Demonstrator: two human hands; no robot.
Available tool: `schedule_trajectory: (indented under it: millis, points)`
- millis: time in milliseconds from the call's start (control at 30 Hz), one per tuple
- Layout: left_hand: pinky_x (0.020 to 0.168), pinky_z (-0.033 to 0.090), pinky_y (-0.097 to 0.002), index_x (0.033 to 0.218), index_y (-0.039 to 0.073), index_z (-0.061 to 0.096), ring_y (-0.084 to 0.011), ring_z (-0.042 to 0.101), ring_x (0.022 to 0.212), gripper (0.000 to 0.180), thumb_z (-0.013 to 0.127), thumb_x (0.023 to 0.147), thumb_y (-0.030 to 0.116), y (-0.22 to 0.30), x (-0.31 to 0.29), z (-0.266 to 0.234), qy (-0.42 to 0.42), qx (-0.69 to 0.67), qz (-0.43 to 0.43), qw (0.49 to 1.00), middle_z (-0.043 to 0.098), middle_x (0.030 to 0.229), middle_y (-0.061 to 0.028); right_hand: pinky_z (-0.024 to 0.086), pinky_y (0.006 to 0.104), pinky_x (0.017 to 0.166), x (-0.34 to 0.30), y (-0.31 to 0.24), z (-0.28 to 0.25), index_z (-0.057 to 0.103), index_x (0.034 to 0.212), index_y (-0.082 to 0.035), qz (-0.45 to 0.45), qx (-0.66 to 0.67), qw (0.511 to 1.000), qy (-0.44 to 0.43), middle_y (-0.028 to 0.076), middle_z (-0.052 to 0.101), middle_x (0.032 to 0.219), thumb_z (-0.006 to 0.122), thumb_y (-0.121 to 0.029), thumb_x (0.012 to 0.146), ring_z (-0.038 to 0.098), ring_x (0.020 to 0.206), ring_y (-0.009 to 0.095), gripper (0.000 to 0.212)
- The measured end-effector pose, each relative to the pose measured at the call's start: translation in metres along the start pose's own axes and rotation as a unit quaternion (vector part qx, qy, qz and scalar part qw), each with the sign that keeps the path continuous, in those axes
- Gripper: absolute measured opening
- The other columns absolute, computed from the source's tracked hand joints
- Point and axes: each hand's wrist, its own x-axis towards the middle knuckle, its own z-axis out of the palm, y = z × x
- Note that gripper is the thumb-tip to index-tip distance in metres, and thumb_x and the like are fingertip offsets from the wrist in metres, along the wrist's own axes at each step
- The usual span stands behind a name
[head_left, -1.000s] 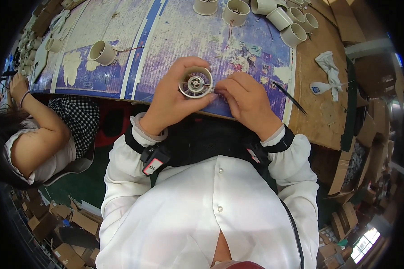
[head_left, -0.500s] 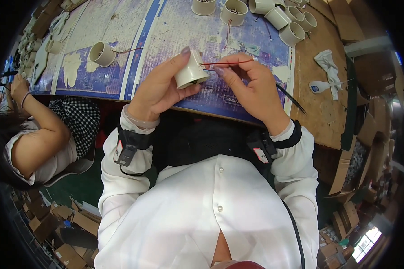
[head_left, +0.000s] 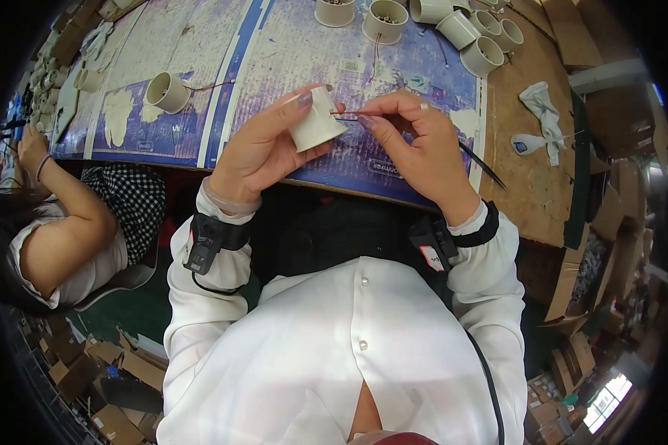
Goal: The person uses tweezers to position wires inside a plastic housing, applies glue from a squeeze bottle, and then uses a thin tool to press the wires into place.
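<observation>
Above the table's near edge, my left hand [head_left: 263, 141] is wrapped round a white plastic cup-shaped housing [head_left: 316, 127], thumb on its near side. The housing is tilted, its wide rim toward me. Thin red and dark wires [head_left: 346, 116] come out of a hole in its side. My right hand [head_left: 416, 141] pinches these wires between thumb and forefinger, close to the housing. What lies inside the housing is hidden from this angle.
Several similar white housings [head_left: 481, 56] stand or lie at the back right; another [head_left: 168, 92] with wires is at the left. A white glue bottle [head_left: 527, 143] and a crumpled cloth [head_left: 545, 111] lie on the right. A co-worker's arm [head_left: 70, 193] reaches in at the left.
The left hand has turned the housing so its open end no longer shows. My right fingers remain on the wires, and less of the red wire sticks out past them.
</observation>
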Motion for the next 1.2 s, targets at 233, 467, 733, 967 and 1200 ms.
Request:
schedule_trajectory:
  millis: [233, 467, 733, 967, 1200]
  points:
    - [0.102, 0.051, -0.0340, 0.140, 0.003, 0.049, -0.0205, 0.062, 0.116, 0.059, 0.076, 0.087, 0.004, -0.007, -0.004, 0.011, 0.013, 0.198, 0.128, 0.972, 0.061, 0.130, -0.0117, 0.049, 0.0271, 0.073, -0.010, 0.010, -0.009, 0.070, 0.101, -0.003, -0.031, -0.060, 0.997, -0.033, 0.006, 0.066, 0.091, 0.070, -0.001, 0.089, 0.062, 0.084, 0.015, 0.012]
    - [0.105, 0.048, -0.0323, 0.138, 0.002, 0.052, -0.0178, 0.058, 0.123, 0.072, 0.083, 0.073, -0.005, -0.014, -0.011, 0.012, -0.023, 0.364, 0.207, 0.908, 0.059, 0.135, -0.0106, 0.048, 0.0284, 0.070, -0.012, 0.012, -0.010, 0.069, 0.102, -0.002, -0.040, -0.031, 0.995, -0.082, 0.006, 0.067, 0.092, 0.071, 0.000, 0.088, 0.063, 0.082, 0.017, 0.014]
    - [0.104, 0.047, -0.0310, 0.133, 0.003, 0.055, -0.0169, 0.058, 0.122, 0.068, 0.084, 0.073, -0.005, -0.025, -0.009, 0.015, -0.050, 0.425, 0.248, 0.869, 0.058, 0.134, -0.0090, 0.051, 0.0314, 0.069, -0.019, 0.029, 0.000, 0.068, 0.105, -0.002, -0.139, -0.083, 0.986, -0.038, 0.010, 0.069, 0.097, 0.072, 0.000, 0.087, 0.066, 0.077, 0.023, 0.019]
    - [0.102, 0.048, -0.0296, 0.132, 0.004, 0.056, -0.0171, 0.058, 0.120, 0.065, 0.084, 0.073, -0.003, -0.025, -0.004, 0.009, -0.039, 0.441, 0.266, 0.856, 0.060, 0.127, -0.0073, 0.052, 0.0313, 0.069, -0.016, 0.035, -0.010, 0.068, 0.105, -0.003, -0.149, -0.167, 0.974, -0.030, 0.010, 0.070, 0.099, 0.068, 0.003, 0.089, 0.066, 0.079, 0.020, 0.017]
    - [0.099, 0.048, -0.0289, 0.130, 0.005, 0.058, -0.0169, 0.058, 0.118, 0.062, 0.085, 0.074, 0.001, -0.027, -0.002, -0.001, -0.016, 0.544, 0.300, 0.784, 0.060, 0.124, -0.0065, 0.045, 0.0223, 0.057, -0.023, -0.002, -0.030, 0.065, 0.106, -0.004, 0.022, -0.147, 0.989, 0.026, 0.003, 0.069, 0.107, 0.062, 0.007, 0.089, 0.056, 0.071, 0.003, 0.021]
